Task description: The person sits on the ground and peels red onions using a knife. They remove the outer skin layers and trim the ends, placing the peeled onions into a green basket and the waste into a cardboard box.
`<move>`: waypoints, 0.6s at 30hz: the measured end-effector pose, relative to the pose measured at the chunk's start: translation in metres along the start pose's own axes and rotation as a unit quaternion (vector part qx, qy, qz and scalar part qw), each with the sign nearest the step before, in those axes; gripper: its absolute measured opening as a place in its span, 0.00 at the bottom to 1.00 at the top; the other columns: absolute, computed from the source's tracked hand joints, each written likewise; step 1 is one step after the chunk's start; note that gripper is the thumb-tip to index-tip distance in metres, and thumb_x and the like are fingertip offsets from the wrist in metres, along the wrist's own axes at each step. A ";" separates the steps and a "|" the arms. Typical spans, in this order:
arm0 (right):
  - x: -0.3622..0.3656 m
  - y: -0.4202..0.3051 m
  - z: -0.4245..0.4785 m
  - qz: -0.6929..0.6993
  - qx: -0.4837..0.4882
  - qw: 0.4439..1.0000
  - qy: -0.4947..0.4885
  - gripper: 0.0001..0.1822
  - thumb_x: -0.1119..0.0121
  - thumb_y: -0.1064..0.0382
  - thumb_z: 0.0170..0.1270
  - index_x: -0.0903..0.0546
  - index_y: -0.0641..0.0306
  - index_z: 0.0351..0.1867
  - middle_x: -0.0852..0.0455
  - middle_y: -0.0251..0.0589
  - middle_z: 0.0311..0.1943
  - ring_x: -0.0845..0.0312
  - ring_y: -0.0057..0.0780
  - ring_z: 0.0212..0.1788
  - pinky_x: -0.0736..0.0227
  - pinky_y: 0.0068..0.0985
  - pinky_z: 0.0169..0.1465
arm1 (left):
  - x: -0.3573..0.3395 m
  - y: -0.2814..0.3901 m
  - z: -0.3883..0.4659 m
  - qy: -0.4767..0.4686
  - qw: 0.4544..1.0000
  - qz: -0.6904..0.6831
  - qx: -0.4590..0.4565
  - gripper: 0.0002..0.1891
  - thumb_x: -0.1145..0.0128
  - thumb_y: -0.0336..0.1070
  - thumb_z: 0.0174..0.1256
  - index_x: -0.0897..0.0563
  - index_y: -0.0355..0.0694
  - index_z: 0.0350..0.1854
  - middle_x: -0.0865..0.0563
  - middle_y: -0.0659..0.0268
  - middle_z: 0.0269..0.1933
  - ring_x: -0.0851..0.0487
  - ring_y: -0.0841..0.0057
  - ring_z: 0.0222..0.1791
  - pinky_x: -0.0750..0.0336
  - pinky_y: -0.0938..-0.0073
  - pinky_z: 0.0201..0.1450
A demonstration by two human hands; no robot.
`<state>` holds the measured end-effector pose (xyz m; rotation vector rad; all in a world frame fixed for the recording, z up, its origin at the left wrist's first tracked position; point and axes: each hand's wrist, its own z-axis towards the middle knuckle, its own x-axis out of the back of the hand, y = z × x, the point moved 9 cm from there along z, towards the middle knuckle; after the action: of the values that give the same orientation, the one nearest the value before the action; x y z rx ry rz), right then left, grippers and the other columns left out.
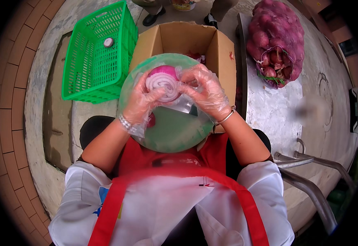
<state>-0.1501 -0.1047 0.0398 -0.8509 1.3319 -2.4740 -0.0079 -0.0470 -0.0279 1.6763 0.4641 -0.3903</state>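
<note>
A cut red onion (163, 87) faces up, its pale rings and bright purple outer layer showing. My left hand (140, 101), in a clear plastic glove, holds it from the left with the thumb across the cut face. On its other side my right hand (205, 89), gloved as well, pinches at the onion's right edge; what lies between those fingertips is hard to make out. Under both hands is a round green cutting board (179, 132). A shiny metal blade (182, 104) lies on it, partly hidden. Another red onion piece (151, 120) shows beside my left wrist.
Beneath the board stands an open cardboard box (186, 37) with onion skins (197, 57) inside. A green plastic crate (97, 61) at left holds one peeled onion (108, 42). At right, a mesh sack of red onions (275, 40) rests on a metal surface (268, 107). Another person's legs (151, 9) are ahead.
</note>
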 end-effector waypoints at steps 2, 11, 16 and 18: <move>-0.002 0.004 -0.002 -0.001 -0.019 1.000 -0.004 0.14 0.30 0.69 0.52 0.18 0.60 0.42 0.21 0.39 0.36 0.23 0.35 0.35 0.26 0.30 0.41 | 0.003 -0.004 -0.004 0.014 1.000 0.004 0.011 0.36 0.36 0.32 0.63 0.41 0.42 0.71 0.26 0.57 0.61 0.20 0.61 0.58 0.15 0.51 0.50; 0.000 0.001 -0.007 -0.057 -0.015 0.998 0.018 0.15 0.31 0.60 0.57 0.20 0.52 0.46 0.21 0.33 0.37 0.21 0.31 0.37 0.35 0.33 0.53 | -0.002 -0.002 0.000 0.011 0.999 -0.034 0.022 0.36 0.36 0.32 0.63 0.41 0.42 0.71 0.25 0.56 0.61 0.20 0.60 0.57 0.14 0.54 0.47; -0.006 0.040 -0.015 0.039 -0.180 0.983 -0.005 0.12 0.34 0.60 0.63 0.23 0.60 0.42 0.19 0.37 0.35 0.20 0.24 0.34 0.30 0.32 0.53 | -0.012 0.010 -0.004 -0.005 0.998 0.058 -0.035 0.35 0.37 0.27 0.62 0.40 0.39 0.70 0.24 0.57 0.59 0.20 0.66 0.56 0.17 0.61 0.53; -0.019 0.057 -0.022 0.145 -0.293 0.944 -0.040 0.13 0.34 0.59 0.64 0.26 0.60 0.42 0.20 0.37 0.35 0.20 0.24 0.31 0.23 0.31 0.46 | -0.009 0.009 -0.006 -0.006 0.995 0.087 -0.051 0.34 0.37 0.24 0.62 0.39 0.38 0.70 0.24 0.59 0.57 0.20 0.72 0.55 0.21 0.71 0.57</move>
<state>-0.1526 -0.1140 -0.0231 -0.7755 2.0355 -1.8169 -0.0109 -0.0427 -0.0148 1.5998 0.3196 -0.2448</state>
